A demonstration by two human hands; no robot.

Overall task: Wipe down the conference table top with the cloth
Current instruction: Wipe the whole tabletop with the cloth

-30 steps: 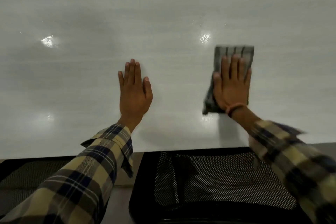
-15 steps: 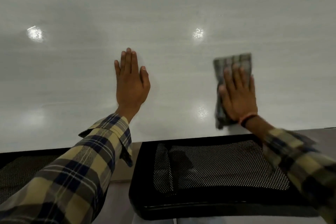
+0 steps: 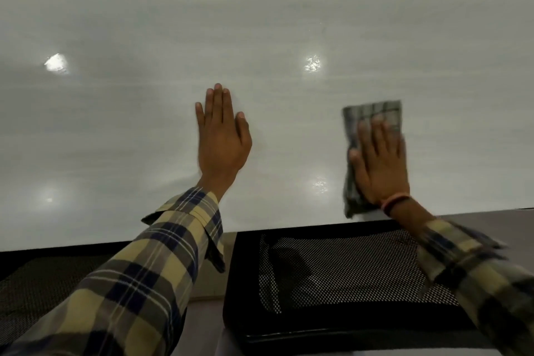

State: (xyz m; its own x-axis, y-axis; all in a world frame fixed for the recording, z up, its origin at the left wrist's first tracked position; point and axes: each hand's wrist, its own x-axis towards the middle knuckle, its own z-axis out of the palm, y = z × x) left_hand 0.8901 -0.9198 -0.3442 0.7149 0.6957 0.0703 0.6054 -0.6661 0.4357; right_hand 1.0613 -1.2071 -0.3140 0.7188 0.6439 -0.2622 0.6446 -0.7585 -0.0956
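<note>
While the left hand (image 3: 221, 139) lies flat on the white conference table (image 3: 144, 23) with its fingers pressed together, the right hand (image 3: 378, 162) lies palm down with fingers slightly spread on the cloth (image 3: 372, 111). It pinches nothing. This grey checked cloth is folded and lies near the front edge of the table, at the right side. Both sleeves are yellow and blue plaid. Below the edge stands 1 black mesh chair (image 3: 341, 274).

single head-worn wide-angle view, looking steeply down, close over table top (image 3: 260, 23) near edge
</note>
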